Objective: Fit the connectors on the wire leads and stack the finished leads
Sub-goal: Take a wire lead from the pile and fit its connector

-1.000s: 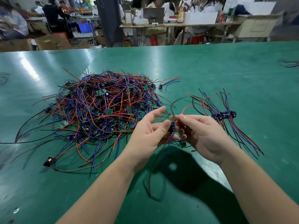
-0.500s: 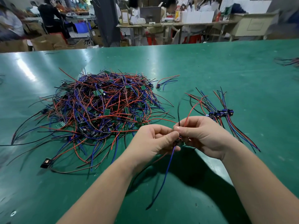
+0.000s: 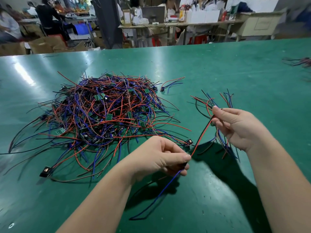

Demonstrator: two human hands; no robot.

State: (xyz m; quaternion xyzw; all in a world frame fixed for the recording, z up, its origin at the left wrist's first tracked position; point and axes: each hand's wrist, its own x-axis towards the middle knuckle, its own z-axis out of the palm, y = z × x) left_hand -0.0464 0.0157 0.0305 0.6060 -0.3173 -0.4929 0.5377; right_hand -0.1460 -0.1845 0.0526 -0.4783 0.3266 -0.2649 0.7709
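Our left hand (image 3: 159, 158) and right hand (image 3: 235, 126) each pinch one wire lead (image 3: 201, 137), stretched between their curled fingers above the table (image 3: 218, 68); the hands met earlier and are now apart.

The right hand (image 3: 235, 126) covers the middle of the stacked leads (image 3: 224, 98), curled fingers of the left hand (image 3: 161, 158) hide part of the held lead (image 3: 201, 140), and a blurred wire bundle (image 3: 301, 62) is cut by the right edge.

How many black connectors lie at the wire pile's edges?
3 connectors: one at the pile's near-left corner, one beyond the left hand, one at its far right. Others may be buried.
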